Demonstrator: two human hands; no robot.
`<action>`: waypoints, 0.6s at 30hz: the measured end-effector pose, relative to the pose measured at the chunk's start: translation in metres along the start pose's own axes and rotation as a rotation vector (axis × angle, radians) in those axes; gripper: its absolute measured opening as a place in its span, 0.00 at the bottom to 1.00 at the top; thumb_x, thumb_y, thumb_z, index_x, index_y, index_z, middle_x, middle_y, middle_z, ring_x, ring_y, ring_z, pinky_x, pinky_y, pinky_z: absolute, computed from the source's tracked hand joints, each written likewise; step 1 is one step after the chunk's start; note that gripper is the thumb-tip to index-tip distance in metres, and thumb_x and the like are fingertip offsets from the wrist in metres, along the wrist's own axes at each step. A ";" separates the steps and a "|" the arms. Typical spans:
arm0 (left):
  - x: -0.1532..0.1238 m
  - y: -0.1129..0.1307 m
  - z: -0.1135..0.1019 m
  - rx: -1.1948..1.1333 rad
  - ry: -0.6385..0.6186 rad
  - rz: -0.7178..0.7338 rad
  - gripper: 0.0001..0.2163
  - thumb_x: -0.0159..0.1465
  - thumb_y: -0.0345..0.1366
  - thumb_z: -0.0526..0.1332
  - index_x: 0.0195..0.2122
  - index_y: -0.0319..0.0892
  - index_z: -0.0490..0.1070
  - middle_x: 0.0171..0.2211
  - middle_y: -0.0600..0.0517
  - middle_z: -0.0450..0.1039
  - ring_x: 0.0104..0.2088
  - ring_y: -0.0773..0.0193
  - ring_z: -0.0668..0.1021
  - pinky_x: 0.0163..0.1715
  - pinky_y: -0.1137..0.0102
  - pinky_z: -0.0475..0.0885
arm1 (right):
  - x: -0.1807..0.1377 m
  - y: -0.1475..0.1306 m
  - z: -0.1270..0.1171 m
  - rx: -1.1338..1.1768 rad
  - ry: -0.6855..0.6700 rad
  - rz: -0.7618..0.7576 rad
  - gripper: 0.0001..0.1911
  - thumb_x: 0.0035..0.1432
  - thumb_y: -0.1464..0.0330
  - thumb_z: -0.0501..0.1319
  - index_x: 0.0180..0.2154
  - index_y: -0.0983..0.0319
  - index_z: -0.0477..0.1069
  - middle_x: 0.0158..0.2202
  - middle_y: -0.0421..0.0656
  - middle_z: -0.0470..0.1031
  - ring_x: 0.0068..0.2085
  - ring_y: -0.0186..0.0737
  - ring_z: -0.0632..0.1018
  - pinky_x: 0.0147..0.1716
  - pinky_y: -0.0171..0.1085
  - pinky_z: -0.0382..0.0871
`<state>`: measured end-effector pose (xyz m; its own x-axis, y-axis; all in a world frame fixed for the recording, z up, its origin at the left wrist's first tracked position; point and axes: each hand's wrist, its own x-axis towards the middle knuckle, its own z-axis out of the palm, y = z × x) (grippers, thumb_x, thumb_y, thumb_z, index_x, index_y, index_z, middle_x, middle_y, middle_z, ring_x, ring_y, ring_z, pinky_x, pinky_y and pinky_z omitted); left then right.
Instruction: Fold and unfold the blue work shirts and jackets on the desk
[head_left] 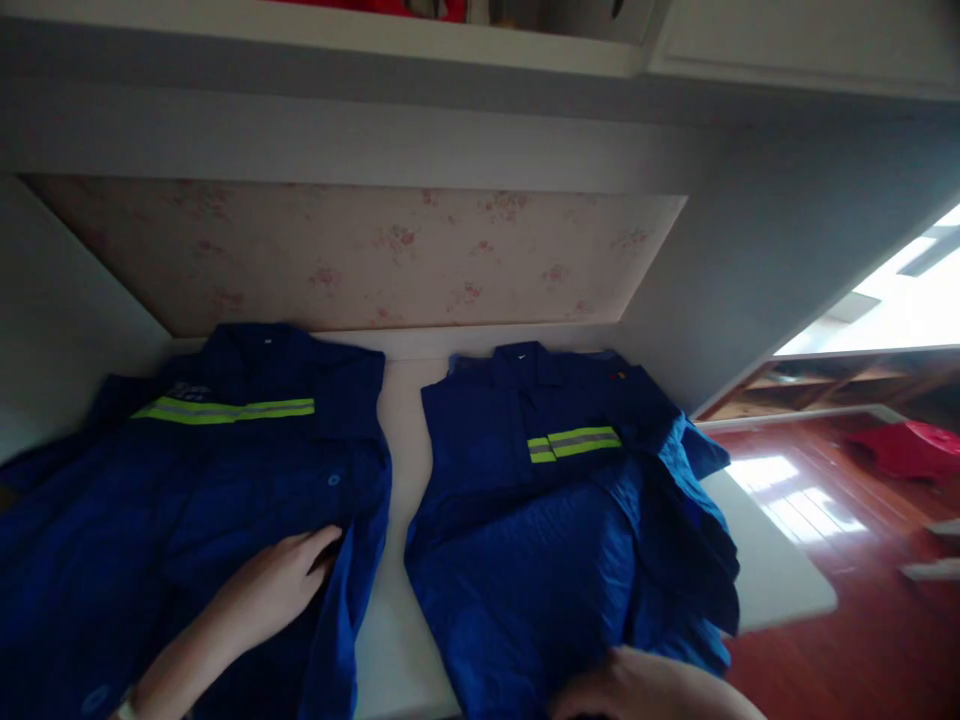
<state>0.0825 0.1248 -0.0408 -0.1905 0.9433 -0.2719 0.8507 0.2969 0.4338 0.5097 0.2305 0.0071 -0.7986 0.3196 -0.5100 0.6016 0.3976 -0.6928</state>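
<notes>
Two dark blue work jackets lie side by side, collars at the far end, each with a yellow-green and grey reflective band across the chest. On the left jacket [247, 460], my left hand [277, 585] has its fingers bent round a fold of cloth near the side edge; the fingertips are partly hidden in the fold. The right jacket [525, 540] has its lower part spread toward me, with a rumpled sleeve at its right side. My right hand [637, 685] is over this jacket's lower end, blurred and cut off by the frame, its fingers not clear.
Under the jackets is a white tabletop [780, 570] with a rounded corner at right. A floral panel [405, 260] stands behind, and a white shelf [375, 45] overhangs it. Grey side walls [712, 260] flank the space. Red cloth [907, 450] lies on the reddish floor [832, 650].
</notes>
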 end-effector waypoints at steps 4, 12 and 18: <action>-0.003 0.068 0.005 -0.006 0.137 0.114 0.16 0.72 0.43 0.48 0.44 0.50 0.76 0.43 0.50 0.79 0.43 0.57 0.82 0.44 0.67 0.75 | 0.022 0.027 -0.065 -0.042 0.563 0.003 0.22 0.66 0.56 0.53 0.57 0.55 0.72 0.51 0.48 0.78 0.50 0.46 0.78 0.50 0.43 0.72; 0.071 0.145 0.053 0.021 0.353 0.323 0.20 0.67 0.40 0.59 0.59 0.41 0.68 0.56 0.41 0.70 0.56 0.50 0.73 0.58 0.56 0.69 | 0.046 0.085 -0.104 -0.704 0.595 0.289 0.25 0.66 0.52 0.54 0.59 0.54 0.70 0.52 0.50 0.77 0.55 0.58 0.75 0.56 0.58 0.64; 0.101 0.149 0.076 0.113 0.337 0.288 0.22 0.66 0.39 0.60 0.61 0.39 0.67 0.59 0.38 0.68 0.58 0.44 0.71 0.57 0.51 0.68 | -0.017 0.073 -0.079 -0.423 0.487 0.448 0.31 0.63 0.43 0.51 0.48 0.59 0.78 0.41 0.53 0.81 0.42 0.57 0.81 0.41 0.48 0.72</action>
<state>0.2270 0.2531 -0.0688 -0.0713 0.9862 0.1491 0.9369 0.0149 0.3493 0.5686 0.3216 0.0055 -0.4387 0.8292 -0.3463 0.8986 0.4039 -0.1711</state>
